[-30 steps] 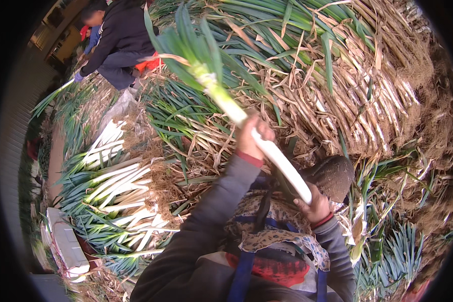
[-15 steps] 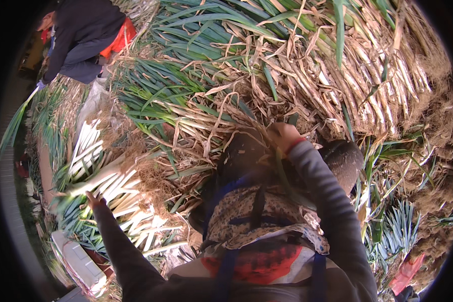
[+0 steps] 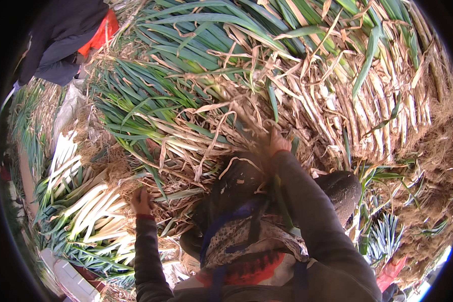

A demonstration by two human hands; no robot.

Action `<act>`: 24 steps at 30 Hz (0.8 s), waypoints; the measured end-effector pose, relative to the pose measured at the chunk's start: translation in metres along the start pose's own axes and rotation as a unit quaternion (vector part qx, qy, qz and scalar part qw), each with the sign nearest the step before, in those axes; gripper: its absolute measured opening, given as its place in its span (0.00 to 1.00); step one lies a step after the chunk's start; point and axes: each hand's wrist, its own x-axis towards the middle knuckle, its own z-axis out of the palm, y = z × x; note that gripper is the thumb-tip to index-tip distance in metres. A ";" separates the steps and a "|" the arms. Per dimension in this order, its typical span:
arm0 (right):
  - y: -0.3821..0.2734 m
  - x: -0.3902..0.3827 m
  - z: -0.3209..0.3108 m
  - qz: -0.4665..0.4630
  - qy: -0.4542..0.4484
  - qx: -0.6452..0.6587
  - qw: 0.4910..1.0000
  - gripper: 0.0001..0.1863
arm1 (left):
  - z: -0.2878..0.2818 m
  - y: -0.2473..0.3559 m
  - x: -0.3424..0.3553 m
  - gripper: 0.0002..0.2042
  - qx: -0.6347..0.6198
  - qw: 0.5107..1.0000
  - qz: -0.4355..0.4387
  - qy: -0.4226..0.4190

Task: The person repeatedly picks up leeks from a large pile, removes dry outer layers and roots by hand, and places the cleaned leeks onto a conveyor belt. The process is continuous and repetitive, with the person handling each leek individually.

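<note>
clamping its fingers round a blurred brownish leek (image 3: 231, 95) over the heap (image 3: 372, 95), the right hand (image 3: 280, 143) is out front; the left hand (image 3: 142, 202), near white leeks (image 3: 96, 205), has fingers i can't make out.

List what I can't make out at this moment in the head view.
All in the head view:
Right hand: its exact grip, blurred among dry leaves.
Left hand: whether it holds anything; its fingers are small and blurred.
Co-worker: head, cut off by the picture's upper-left rim.
</note>
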 end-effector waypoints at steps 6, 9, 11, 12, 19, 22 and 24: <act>0.017 -0.029 -0.106 -0.126 0.053 0.021 0.990 0.17 | 0.116 0.024 -0.047 0.12 -0.010 0.986 0.007 -0.168; 0.054 -0.085 -0.181 -0.193 0.062 -0.025 0.979 0.15 | 0.185 0.043 -0.071 0.14 -0.026 0.957 0.049 -0.285; 0.085 -0.145 -0.220 -0.202 0.113 -0.010 0.973 0.14 | 0.231 0.062 -0.085 0.19 -0.073 0.923 0.024 -0.378; 0.102 -0.178 -0.236 -0.211 0.150 -0.015 0.966 0.13 | 0.251 0.073 -0.093 0.23 -0.125 0.901 -0.017 -0.415; 0.227 -0.387 -0.196 -0.100 0.322 0.016 0.941 0.12 | 0.353 0.130 -0.201 0.23 -0.473 0.743 -0.179 -0.439; 0.248 -0.425 -0.133 0.024 0.326 0.059 0.943 0.13 | 0.356 0.131 -0.259 0.23 -0.496 0.636 -0.146 -0.573; 0.242 -0.428 -0.114 0.064 0.171 0.169 0.969 0.19 | 0.351 0.129 -0.289 0.24 -0.471 0.623 -0.135 -0.609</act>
